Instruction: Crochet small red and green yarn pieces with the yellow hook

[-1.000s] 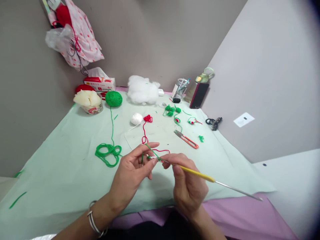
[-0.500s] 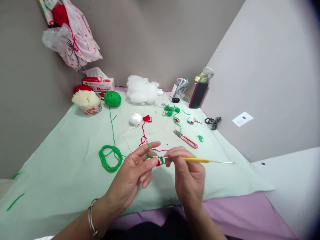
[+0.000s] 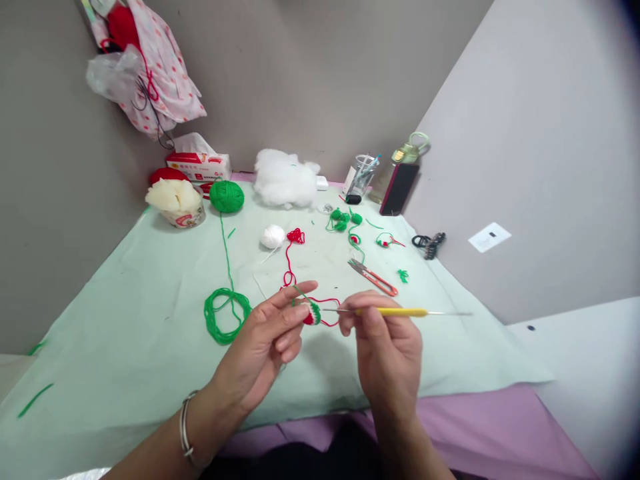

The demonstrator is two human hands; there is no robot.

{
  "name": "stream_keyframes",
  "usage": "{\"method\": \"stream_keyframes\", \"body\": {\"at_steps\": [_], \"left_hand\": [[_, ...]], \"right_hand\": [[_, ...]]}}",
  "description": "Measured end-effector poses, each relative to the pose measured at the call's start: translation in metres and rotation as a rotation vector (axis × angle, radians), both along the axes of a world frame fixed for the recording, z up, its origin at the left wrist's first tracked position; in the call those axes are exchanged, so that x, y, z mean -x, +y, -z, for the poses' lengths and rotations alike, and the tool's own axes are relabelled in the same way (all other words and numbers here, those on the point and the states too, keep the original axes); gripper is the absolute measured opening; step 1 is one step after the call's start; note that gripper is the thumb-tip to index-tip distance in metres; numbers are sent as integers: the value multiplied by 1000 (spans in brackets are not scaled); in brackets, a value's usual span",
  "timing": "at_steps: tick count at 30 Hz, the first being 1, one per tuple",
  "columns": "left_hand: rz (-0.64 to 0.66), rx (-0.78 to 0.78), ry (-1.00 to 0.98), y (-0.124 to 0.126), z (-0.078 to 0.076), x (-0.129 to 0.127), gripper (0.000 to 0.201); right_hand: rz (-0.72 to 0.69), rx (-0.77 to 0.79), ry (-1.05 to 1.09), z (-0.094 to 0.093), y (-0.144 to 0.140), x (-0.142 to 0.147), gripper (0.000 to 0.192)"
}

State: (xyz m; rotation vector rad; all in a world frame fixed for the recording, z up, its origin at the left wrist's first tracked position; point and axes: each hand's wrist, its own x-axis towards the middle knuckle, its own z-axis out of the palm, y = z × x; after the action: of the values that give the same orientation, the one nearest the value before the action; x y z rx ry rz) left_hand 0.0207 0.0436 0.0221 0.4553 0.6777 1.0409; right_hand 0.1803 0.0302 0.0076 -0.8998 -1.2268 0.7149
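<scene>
Between the thumb and fingers of my left hand (image 3: pixel 270 330) is a small crochet piece (image 3: pixel 313 313) in red, white and green. Green yarn passes over my raised left index finger. My right hand (image 3: pixel 387 340) is closed around the yellow grip of a crochet hook (image 3: pixel 395 312), whose thin metal tip points left, close to the piece's edge. Whether the tip touches a stitch is too small to tell. Behind my hands, red yarn (image 3: pixel 289 267) trails up to a small red bundle. A loose coil of green yarn (image 3: pixel 227 317) lies left of my left hand.
Thread snips (image 3: pixel 374 277) lie beyond my right hand. Farther back are a white yarn ball (image 3: pixel 273 237), a green yarn ball (image 3: pixel 227 197), white stuffing (image 3: pixel 286 179), small green crochet pieces (image 3: pixel 340 220), a phone (image 3: pixel 399 189) and a bottle. A tub (image 3: pixel 183 217) stands at back left.
My right hand has drawn the hook slightly to the right, away from the crochet piece. In my left fingers the piece has turned and shows more of its green edge.
</scene>
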Motion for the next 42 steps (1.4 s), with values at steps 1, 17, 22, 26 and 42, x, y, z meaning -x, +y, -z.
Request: {"method": "stream_keyframes", "body": {"at_steps": [1, 17, 22, 26, 42], "left_hand": [[-6, -28, 26, -1, 0, -1, 35], [-98, -277, 373, -8, 5, 1, 31], [-126, -204, 304, -12, 4, -5, 52], [16, 10, 37, -5, 0, -1, 50], [44, 62, -45, 2, 5, -1, 33]], "right_hand": [[-39, 12, 14, -1, 0, 1, 19], [-5, -105, -331, -2, -7, -1, 25], [185, -540, -720, 10, -6, 6, 28], [143, -319, -453, 10, -5, 3, 27], [123, -262, -373, 11, -4, -1, 31]]}}
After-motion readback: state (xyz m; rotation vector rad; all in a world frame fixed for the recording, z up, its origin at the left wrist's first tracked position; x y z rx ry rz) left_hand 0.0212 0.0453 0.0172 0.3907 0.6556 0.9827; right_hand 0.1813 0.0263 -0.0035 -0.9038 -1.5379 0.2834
